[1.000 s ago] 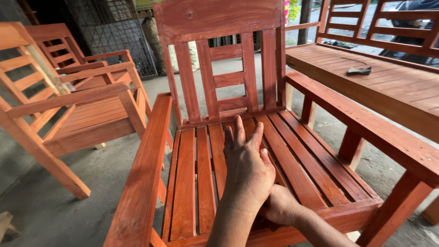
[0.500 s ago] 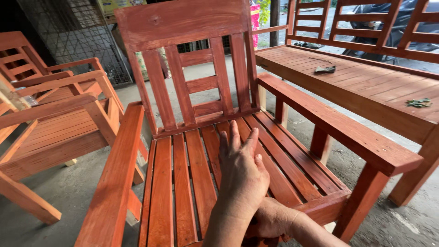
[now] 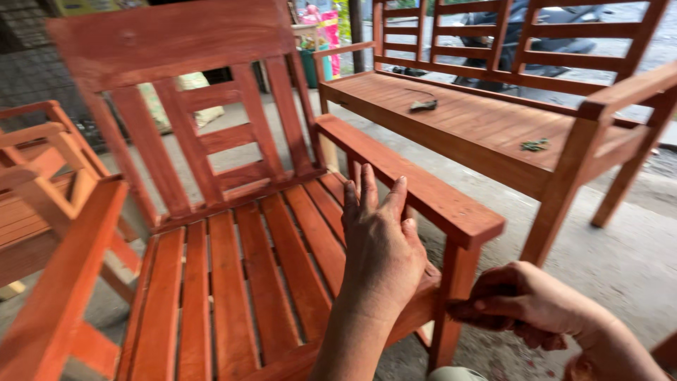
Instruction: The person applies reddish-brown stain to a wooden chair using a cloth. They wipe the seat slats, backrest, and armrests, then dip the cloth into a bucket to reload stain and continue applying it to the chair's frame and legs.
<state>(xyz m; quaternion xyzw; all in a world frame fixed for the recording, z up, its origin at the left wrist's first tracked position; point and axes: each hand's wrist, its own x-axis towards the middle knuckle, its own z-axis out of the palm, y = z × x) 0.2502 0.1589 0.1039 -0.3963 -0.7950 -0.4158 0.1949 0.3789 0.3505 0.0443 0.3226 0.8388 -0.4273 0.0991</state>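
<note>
Hands are seen shifted to the red-stained wooden chair (image 3: 233, 233) front right corner, the left hand (image 3: 381, 243) now laid open on the seat slats, the right hand (image 3: 525, 303) pinched at the arm post (image 3: 451, 296).

Seat slats of the chair (image 3: 233, 282) lie bare left of the left hand (image 3: 381, 243): open room there. Armrest (image 3: 409, 176) walls off its right side. Right hand (image 3: 525, 303) sits outside, by the front post (image 3: 451, 310). Bare floor gap separates chair and bench (image 3: 479, 120).
</note>
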